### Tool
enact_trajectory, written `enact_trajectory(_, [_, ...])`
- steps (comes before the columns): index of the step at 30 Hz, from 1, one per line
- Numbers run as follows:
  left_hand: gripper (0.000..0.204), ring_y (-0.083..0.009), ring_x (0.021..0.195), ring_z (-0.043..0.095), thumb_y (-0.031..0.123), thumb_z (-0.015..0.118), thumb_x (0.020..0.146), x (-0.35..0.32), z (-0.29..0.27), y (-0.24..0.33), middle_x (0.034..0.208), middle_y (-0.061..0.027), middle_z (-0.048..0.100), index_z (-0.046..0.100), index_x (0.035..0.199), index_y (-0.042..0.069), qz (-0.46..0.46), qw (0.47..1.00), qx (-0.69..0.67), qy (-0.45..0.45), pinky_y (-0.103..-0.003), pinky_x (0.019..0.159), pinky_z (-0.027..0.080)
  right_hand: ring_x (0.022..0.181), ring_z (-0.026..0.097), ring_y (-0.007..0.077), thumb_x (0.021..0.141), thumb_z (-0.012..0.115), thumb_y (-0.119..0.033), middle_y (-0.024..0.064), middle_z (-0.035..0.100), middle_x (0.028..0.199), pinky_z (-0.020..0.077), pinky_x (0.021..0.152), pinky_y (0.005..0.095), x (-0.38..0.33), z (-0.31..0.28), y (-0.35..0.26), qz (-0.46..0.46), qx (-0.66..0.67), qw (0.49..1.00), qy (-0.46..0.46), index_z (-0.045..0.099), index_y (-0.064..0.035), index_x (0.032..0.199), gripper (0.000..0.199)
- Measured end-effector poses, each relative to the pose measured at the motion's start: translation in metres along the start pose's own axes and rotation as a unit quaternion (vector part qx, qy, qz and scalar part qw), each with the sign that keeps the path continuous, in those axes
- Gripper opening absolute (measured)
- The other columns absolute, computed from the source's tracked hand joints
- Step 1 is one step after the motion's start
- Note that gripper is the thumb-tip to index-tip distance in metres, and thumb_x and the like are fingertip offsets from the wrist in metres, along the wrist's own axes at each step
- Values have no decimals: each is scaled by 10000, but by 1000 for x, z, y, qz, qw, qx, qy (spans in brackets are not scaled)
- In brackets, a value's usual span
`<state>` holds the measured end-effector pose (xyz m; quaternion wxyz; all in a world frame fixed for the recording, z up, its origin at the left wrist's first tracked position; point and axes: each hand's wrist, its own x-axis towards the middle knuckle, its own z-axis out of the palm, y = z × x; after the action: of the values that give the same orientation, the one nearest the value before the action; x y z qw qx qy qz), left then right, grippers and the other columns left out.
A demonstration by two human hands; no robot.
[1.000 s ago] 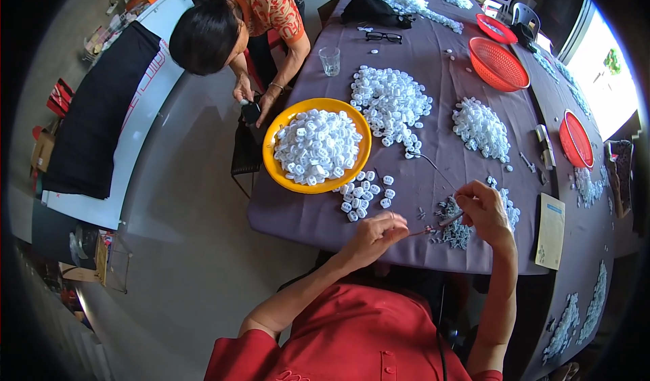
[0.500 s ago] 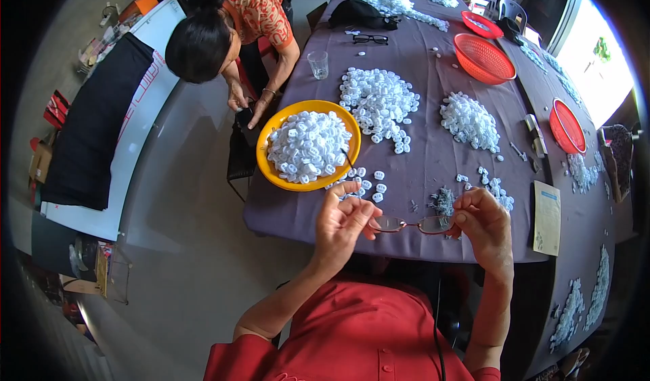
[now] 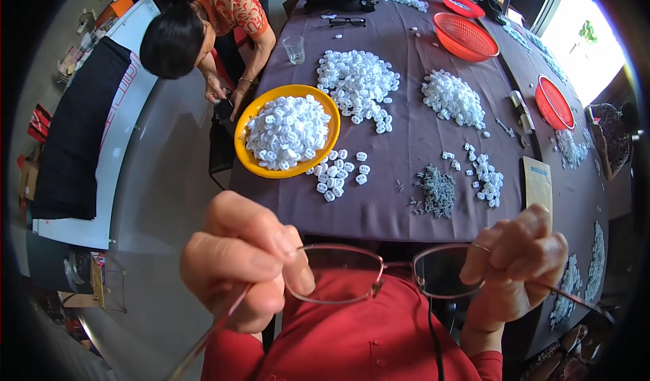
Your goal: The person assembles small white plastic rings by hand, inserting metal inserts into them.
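Note:
A pair of thin red-framed eyeglasses (image 3: 395,264) is held up close, its lenses above my red shirt and its temples spread toward me. My left hand (image 3: 237,262) is closed in a pinch around the left hinge. At the other hinge, my right hand (image 3: 518,262) grips the frame between thumb and fingers. Beyond them on the table lie a pile of small grey pins (image 3: 435,193) and a few small white plastic pieces (image 3: 332,174). A yellow plate (image 3: 241,137) heaped with the same white pieces stands at the table's left edge.
The dark-clothed table (image 3: 379,205) carries more white heaps (image 3: 359,80), a drinking glass (image 3: 294,49), dark-framed glasses (image 3: 347,22), red baskets (image 3: 466,37) and a beige envelope (image 3: 538,188). At the left, another person (image 3: 223,15) leans down, holding a small dark object (image 3: 223,108).
Both my hands have drawn the eyeglasses up and nearer, so they look much larger. The view has shifted slightly, and the table things sit farther left and higher in it.

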<state>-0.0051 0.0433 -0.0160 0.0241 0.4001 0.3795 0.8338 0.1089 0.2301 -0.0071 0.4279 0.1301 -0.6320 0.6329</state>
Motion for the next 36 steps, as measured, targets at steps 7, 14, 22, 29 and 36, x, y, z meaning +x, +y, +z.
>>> enact_trajectory(7, [260, -173, 587, 576, 137, 704, 818, -8, 4, 11, 980, -174, 471, 501, 903, 0, 36, 994, -91, -41, -262, 576, 557, 545, 555, 235, 786, 667, 37, 166, 468, 843, 567, 575, 355, -3, -5, -15, -40, 123, 990, -64, 567, 29, 834, 111])
enact_trajectory(14, [264, -155, 593, 483, 60, 674, 833, -18, 23, 39, 833, -71, 498, 412, 870, 64, -92, 985, -146, 10, -242, 545, 425, 546, 493, 81, 804, 681, -7, 62, 516, 838, 435, 479, 191, -9, -3, -40, -7, 88, 995, -44, 624, -105, 822, 115])
enact_trajectory(22, [153, -209, 545, 554, 29, 694, 804, -7, 22, 33, 787, -121, 536, 566, 888, 30, 90, 994, 49, 34, -268, 508, 477, 628, 571, 288, 823, 584, -82, 114, 508, 869, 457, 445, 324, 23, 25, -35, -42, 57, 997, -23, 564, -34, 893, 87])
enact_trajectory(29, [219, -153, 595, 482, 238, 591, 887, -4, 18, 83, 733, -92, 587, 556, 903, 23, -126, 987, 39, -93, -265, 530, 292, 603, 574, 228, 805, 621, -90, 86, 544, 802, 454, 467, 274, -10, -17, -66, -20, 94, 995, -27, 575, -59, 848, 70])
enact_trajectory(36, [191, -159, 513, 478, 222, 614, 862, 1, 23, 80, 689, -89, 583, 577, 841, 37, -93, 992, 58, -67, -271, 500, 299, 578, 576, 168, 786, 657, -98, 58, 580, 736, 451, 490, 223, -3, -15, -63, -2, 124, 992, -27, 585, -85, 803, 75])
